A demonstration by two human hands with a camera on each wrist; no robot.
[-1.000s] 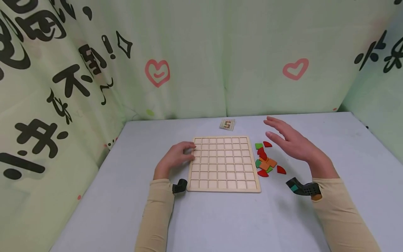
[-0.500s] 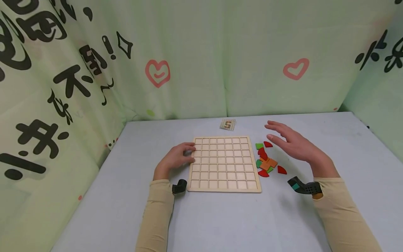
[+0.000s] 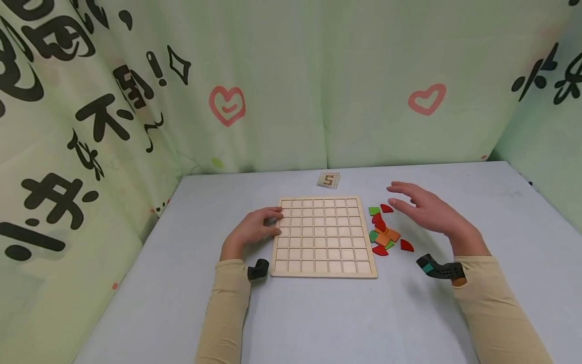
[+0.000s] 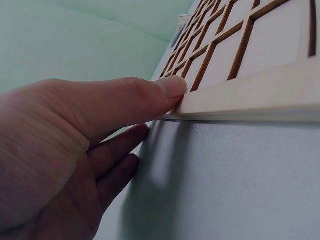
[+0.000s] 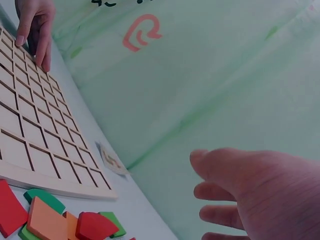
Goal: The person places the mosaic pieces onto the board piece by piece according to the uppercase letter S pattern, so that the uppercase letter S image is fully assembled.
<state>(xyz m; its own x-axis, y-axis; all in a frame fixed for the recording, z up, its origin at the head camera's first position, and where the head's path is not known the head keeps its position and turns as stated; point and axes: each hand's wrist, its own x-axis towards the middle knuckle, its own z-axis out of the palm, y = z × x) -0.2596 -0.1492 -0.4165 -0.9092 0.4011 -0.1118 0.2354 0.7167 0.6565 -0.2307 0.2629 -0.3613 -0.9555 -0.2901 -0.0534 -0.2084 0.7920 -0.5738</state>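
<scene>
A square light-wood grid board (image 3: 325,273) lies flat, its cells showing bare. My left hand (image 3: 253,226) is at its left edge. In the left wrist view the thumb (image 4: 172,87) rests on the rim, while two other fingers hang loosely below. My right hand (image 3: 425,208) hovers over the table right of the board, fingers apart and loosely bent, holding nothing. Beneath and to the left of it lies a loose cluster of small flat pieces: red quarter-rounds (image 3: 406,245), orange squares (image 3: 393,234), light green ones (image 3: 374,210) and a darker green one (image 5: 47,198).
Behind the board lies a small card (image 3: 328,180) with a gridded pattern. The white-covered table (image 3: 318,323) ends at a pale green curtain (image 3: 282,141) with hearts and black lettering, which also runs along both sides.
My right hand has sunk slightly toward the table and shifted a little right, its fingers bending more. The left hand, board and pieces keep their places.
</scene>
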